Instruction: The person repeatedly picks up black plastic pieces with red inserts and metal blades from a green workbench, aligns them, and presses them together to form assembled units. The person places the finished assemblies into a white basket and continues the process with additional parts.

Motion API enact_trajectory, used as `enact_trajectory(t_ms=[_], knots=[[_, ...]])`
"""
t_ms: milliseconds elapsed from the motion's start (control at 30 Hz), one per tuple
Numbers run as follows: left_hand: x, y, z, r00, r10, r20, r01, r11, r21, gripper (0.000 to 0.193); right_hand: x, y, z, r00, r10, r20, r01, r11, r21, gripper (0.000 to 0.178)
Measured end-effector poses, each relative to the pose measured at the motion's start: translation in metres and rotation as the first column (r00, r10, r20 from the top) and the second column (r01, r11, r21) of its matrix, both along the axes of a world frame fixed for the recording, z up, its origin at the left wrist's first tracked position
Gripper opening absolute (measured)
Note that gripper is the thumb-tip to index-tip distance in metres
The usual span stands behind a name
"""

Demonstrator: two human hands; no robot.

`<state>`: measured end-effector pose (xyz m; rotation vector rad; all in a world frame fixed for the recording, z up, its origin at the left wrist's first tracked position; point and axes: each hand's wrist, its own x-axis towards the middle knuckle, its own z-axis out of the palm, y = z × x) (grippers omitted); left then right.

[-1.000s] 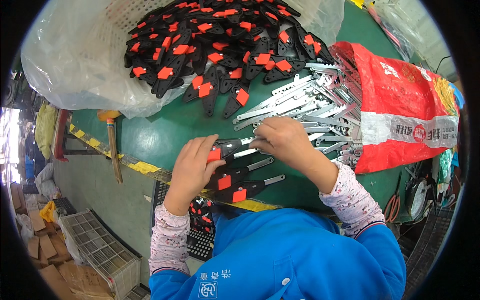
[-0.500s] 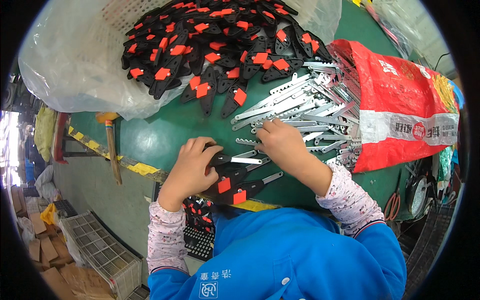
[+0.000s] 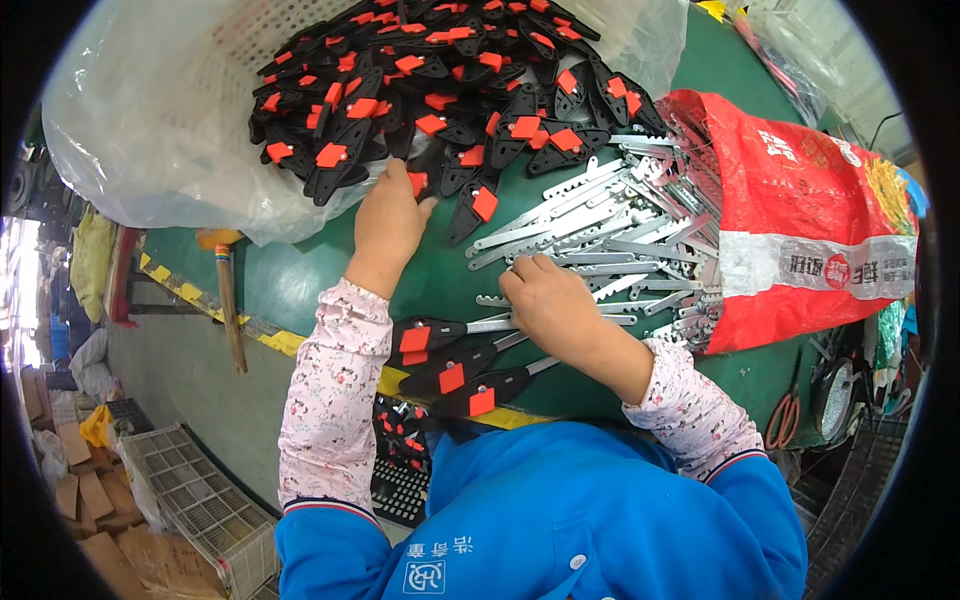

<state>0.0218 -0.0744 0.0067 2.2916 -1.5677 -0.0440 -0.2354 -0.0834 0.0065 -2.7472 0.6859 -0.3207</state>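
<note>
While the left hand reaches to the near edge of the heap, its fingers and thumb stand a little apart around one black part, whose glossy red block shows between them; whether they grip it cannot be told. That part lies on the green worktop, beside the others of its kind. The heaped black parts are flat, dark and matt, widest at the middle and tapering toward rounded tips, several pierced with small holes. Each visible block is a bright orange-red slab, with a small shiny metal spot beside some of them.

The right hand rests low over the silver strips, its fingers curled downward; their tips are hidden, so I cannot tell how far they are closed or whether they hold a strip. The strips are slim, pale and shiny, some with rows of notches along one edge and round holes at the ends, lying crisscrossed toward the mouth of a red sack.

Nearest the person, three joined pieces lie side by side, black and red-blocked, each with a plain silver strip jutting rightward.
</note>
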Motion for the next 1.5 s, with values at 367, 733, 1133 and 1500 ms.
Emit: enact_trajectory(t_ms=[367,733,1133,1500], knots=[[-0.006,0.099,0.011,0.941,-0.294,-0.167,0.271,0.951,-0.146,0.05,0.003,-0.008,0.01,0.924,-0.156,0.35,-0.049,0.858,0.512,0.017],[-0.011,0.11,0.04,0.864,-0.502,0.024,0.503,0.865,-0.003,0.067,-0.003,-0.025,0.011,0.929,-0.033,0.369,-0.149,0.879,0.453,0.018],[-0.02,0.107,0.05,0.851,-0.512,-0.118,0.515,0.857,-0.001,0.066,-0.009,-0.022,0.015,0.998,-0.021,0.057,0.011,0.985,0.173,0.04],[-0.022,0.115,0.04,0.896,-0.399,-0.194,0.425,0.897,0.123,0.058,-0.002,-0.001,0.014,0.946,0.128,0.299,-0.137,0.991,0.007,0.046]])
